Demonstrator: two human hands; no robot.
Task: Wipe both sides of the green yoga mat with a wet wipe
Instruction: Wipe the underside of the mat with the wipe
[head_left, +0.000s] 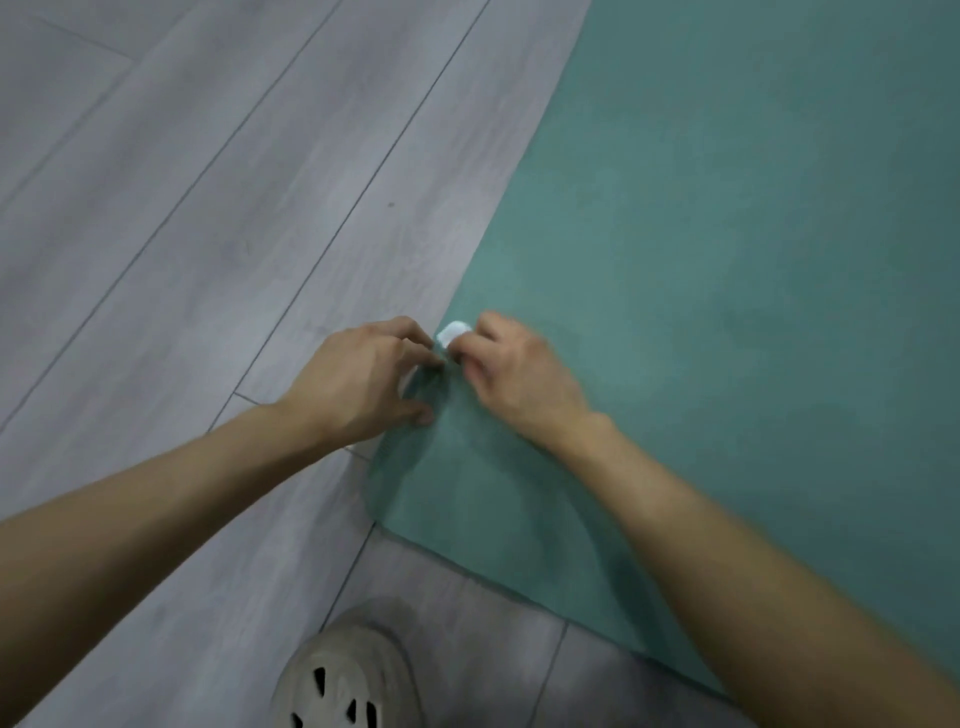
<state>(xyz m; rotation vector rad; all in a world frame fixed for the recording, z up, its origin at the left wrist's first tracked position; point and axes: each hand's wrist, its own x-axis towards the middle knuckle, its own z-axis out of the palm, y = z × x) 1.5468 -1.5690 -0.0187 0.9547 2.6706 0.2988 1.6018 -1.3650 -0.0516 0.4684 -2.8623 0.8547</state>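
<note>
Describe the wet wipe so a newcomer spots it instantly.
Find the green yoga mat on the grey floor; follow its left edge to the right hand. The wet wipe is the small wad pinched in its fingers, bright white against green.

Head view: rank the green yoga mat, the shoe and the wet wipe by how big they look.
1. green yoga mat, by far.
2. shoe, though cut off at the frame edge.
3. wet wipe, partly hidden by the right hand.

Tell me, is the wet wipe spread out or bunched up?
Bunched up: the wet wipe shows only as a small white wad pinched by the right hand at the edge of the green yoga mat.
</note>
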